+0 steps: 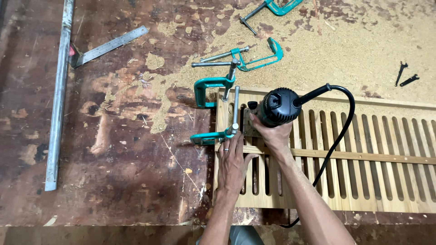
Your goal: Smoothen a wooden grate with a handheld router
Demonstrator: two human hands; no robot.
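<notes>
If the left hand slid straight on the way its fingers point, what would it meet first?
The left hand lies flat on the slatted wooden panel, fingers pointing away from the person. Straight ahead, almost at the fingertips, is the teal clamp with its steel screw handle; that looks like the first contact, though height is hard to judge.

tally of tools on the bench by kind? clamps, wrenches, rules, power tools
Teal clamps: 4
Black wrenches: 2
Metal rules and straightedges: 2
Black corded router: 1, held by the right hand
Total: 9
</notes>
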